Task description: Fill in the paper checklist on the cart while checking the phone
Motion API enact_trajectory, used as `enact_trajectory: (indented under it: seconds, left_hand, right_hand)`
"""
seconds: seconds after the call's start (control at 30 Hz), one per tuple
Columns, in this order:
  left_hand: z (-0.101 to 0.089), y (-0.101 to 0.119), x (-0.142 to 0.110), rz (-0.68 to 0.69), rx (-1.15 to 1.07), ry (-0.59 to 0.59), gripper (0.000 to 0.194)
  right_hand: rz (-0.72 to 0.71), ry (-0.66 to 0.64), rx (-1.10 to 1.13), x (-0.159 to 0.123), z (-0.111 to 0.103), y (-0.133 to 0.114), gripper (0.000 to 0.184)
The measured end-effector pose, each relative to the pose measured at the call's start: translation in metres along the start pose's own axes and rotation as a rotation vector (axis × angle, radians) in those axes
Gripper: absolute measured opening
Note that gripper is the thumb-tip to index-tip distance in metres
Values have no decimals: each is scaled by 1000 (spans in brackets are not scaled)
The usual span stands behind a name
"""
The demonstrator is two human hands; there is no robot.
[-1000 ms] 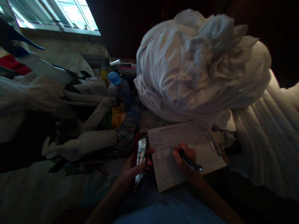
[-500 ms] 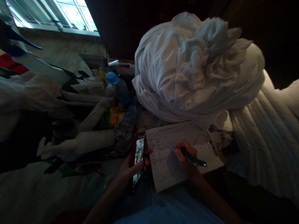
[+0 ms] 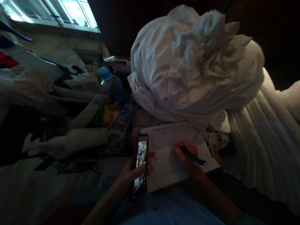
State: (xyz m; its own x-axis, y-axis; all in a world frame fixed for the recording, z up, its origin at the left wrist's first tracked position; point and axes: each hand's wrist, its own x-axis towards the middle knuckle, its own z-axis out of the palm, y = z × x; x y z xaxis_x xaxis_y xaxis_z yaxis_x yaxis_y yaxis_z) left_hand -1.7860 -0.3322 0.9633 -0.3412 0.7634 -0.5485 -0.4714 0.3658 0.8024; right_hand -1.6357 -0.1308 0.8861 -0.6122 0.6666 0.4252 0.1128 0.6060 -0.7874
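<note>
My left hand point(image 3: 132, 175) gripped a lit phone point(image 3: 140, 164) low in the frame's centre. Just right of it, my right hand point(image 3: 185, 156) pinched a dark pen point(image 3: 193, 157), its tip on the printed sheet point(image 3: 168, 156) below the white bundle of linen point(image 3: 194, 62).

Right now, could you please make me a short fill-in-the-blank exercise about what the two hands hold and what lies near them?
1. The left hand holds a ____ with a lit screen.
2. The right hand holds a ____ against the printed sheet.
3. The cap of the plastic bottle is ____ in colour.
4. Behind the sheet lies a large heap of ____ cloth.

Missing words: phone; pen; blue; white
</note>
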Motion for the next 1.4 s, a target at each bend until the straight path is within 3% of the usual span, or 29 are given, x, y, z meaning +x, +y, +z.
enact_trajectory:
  seconds: [0.13, 0.37, 0.5, 0.7, 0.9, 1.13, 1.4]
  left_hand:
    - [5, 0, -2, 24, 56, 55, 88]
    - [24, 7, -9, 0, -61, 159, 87]
    - [19, 2, -6, 29, -16, 115, 84]
    - [8, -11, 1, 52, 12, 88, 84]
    - [17, -1, -2, 19, 16, 135, 82]
    - [7, -3, 0, 7, 40, 70, 81]
    - [15, 7, -4, -67, -29, 140, 80]
  right_hand:
    - [-32, 31, -1, 2, -1, -3, 19]
    - [-7, 17, 33, 2, 1, -2, 20]
    - [-26, -24, 47, 2, 2, -1, 10]
    - [132, 52, 77, -3, -3, 5, 21]
    - [-24, 14, 20, -1, -5, 3, 20]
    - [-57, 8, 0, 4, 0, -2, 19]
    - [-55, 4, 14, 1, 1, 0, 18]
